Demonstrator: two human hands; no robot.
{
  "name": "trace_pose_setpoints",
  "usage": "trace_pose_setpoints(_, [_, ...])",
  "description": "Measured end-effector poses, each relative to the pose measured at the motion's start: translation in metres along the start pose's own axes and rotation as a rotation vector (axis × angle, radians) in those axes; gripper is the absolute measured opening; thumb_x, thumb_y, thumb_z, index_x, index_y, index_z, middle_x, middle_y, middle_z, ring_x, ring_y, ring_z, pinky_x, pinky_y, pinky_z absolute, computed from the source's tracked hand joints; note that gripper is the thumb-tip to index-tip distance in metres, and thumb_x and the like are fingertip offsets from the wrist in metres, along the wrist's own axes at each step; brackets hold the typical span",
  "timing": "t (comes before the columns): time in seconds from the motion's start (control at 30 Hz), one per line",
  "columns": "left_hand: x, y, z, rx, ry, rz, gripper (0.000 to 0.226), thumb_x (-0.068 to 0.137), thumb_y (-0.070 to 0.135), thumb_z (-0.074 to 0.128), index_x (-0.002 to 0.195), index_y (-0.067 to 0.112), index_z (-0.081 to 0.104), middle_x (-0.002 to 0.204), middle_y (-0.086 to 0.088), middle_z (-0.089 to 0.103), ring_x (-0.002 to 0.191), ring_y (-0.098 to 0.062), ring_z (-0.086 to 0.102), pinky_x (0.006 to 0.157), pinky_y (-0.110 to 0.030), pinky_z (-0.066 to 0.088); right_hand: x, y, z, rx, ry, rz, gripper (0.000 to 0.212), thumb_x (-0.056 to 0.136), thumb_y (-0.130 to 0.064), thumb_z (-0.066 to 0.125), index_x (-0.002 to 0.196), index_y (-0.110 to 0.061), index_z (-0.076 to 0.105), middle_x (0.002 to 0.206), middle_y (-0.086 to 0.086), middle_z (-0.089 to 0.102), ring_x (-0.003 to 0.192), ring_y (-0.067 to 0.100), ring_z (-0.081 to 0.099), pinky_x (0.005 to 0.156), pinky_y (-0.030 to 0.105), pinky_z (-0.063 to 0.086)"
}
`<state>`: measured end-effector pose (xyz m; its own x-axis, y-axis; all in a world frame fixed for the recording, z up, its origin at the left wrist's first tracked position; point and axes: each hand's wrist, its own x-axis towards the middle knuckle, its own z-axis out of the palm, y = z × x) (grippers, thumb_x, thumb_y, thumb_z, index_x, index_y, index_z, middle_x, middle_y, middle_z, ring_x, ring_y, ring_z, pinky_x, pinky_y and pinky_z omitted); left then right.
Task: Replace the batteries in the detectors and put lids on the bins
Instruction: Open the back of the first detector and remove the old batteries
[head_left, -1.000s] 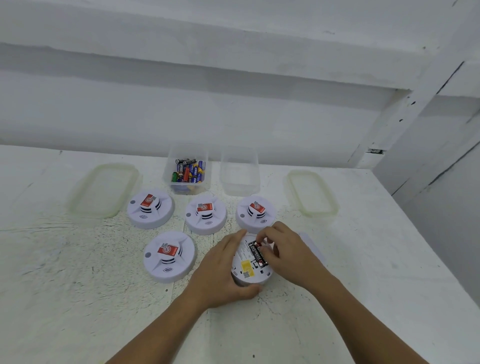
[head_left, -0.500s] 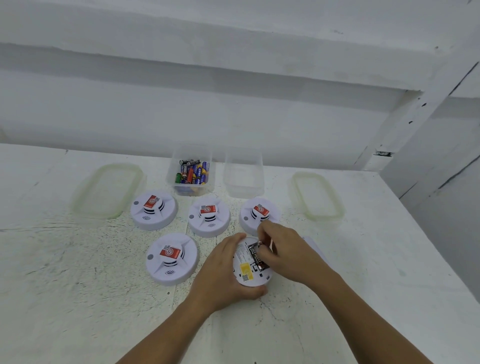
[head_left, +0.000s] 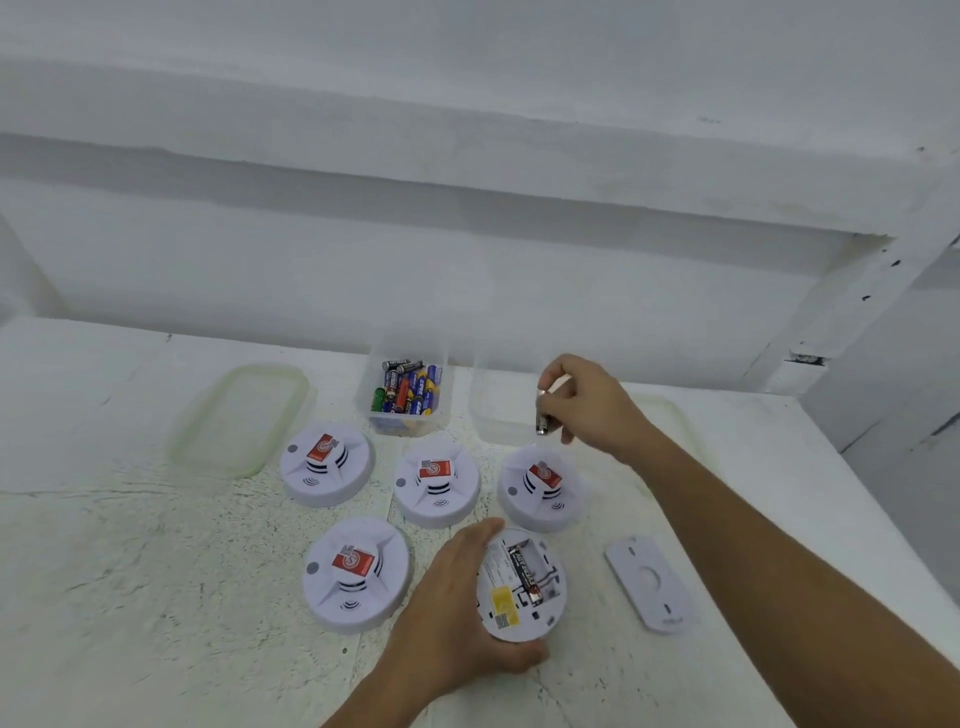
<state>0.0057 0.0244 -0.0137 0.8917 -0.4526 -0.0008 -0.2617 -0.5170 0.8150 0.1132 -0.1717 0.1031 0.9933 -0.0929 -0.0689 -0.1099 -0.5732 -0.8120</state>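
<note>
The left hand (head_left: 462, 608) is cupping the rim of an upturned smoke detector (head_left: 522, 584), fingers curled around its left and near edge and pressing it to the white table (head_left: 130, 597), probably so that the housing is not sliding while its open battery bay is being worked on. One black battery (head_left: 525, 571) is lying in that bay, with the slot beside it looking vacant. The right hand (head_left: 592, 402) is reaching out over the far side of the table, thumb and fingertips pinching a single spent battery (head_left: 542, 413) held nearly upright; it is hanging just above the near edge of the empty clear bin (head_left: 498, 410), which is presumably where used cells are being collected. The neighbouring clear bin (head_left: 402, 389) is holding a loose heap of mixed batteries, likely the fresh supply. The detector's removed back plate (head_left: 649, 584) is lying flat just to the right. Four other detectors are sitting face up, untouched. Two pale green lids, left lid (head_left: 241, 418) and right lid (head_left: 675, 415), are lying beside the bins, neither bin being covered yet.
</note>
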Motion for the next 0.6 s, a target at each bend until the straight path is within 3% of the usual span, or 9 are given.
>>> trace_pose_setpoints(0.07, [0.001,-0.002,0.001,-0.012,0.008,0.006,0.109,0.046,0.064,0.081,0.133,0.051,0.016,0.134,0.034,0.029,0.125,0.014,0.031,0.101,-0.011,0.032,0.03,-0.011,0.003,-0.14,0.015,-0.012,0.007,0.085,-0.008,0.057,0.092,-0.01,0.056,0.074,0.006,0.066,0.06,0.027,0.065,0.046,0.023,0.049])
trace_pose_setpoints(0.13, [0.001,-0.003,0.0,-0.028,0.017,-0.008,0.11,0.045,0.064,0.082,0.134,0.051,0.019,0.134,0.035,0.031,0.124,0.015,0.032,0.102,-0.013,0.035,0.056,-0.019,0.014,-0.317,0.004,-0.023,0.009,0.085,-0.003,0.053,0.093,-0.006,0.057,0.081,0.008,0.061,0.057,0.021,0.06,0.043,0.023,0.047])
trace_pose_setpoints(0.2, [0.002,-0.003,0.0,-0.036,0.028,-0.028,0.113,0.042,0.066,0.082,0.135,0.052,0.02,0.132,0.036,0.032,0.123,0.013,0.036,0.103,-0.019,0.04,0.073,-0.024,0.028,-0.526,-0.043,-0.005,0.01,0.082,0.007,0.05,0.078,-0.001,0.054,0.072,0.012,0.058,0.054,0.022,0.058,0.043,0.029,0.047])
trace_pose_setpoints(0.3, [0.0,-0.001,-0.001,-0.035,0.049,-0.04,0.112,0.041,0.067,0.081,0.135,0.054,0.02,0.131,0.038,0.032,0.121,0.015,0.037,0.102,-0.021,0.042,0.084,-0.021,0.046,-0.737,-0.074,0.021,0.034,0.082,0.015,0.043,0.059,-0.008,0.036,0.058,0.008,0.042,0.047,0.017,0.042,0.039,0.024,0.032])
trace_pose_setpoints(0.6, [-0.001,0.001,-0.002,-0.057,0.05,-0.044,0.109,0.043,0.065,0.082,0.134,0.055,0.022,0.13,0.037,0.036,0.119,0.014,0.041,0.1,-0.021,0.044,0.085,-0.009,0.059,-0.88,-0.138,0.06,0.036,0.079,0.018,0.043,0.056,-0.009,0.036,0.057,0.004,0.039,0.047,0.014,0.035,0.04,0.023,0.027])
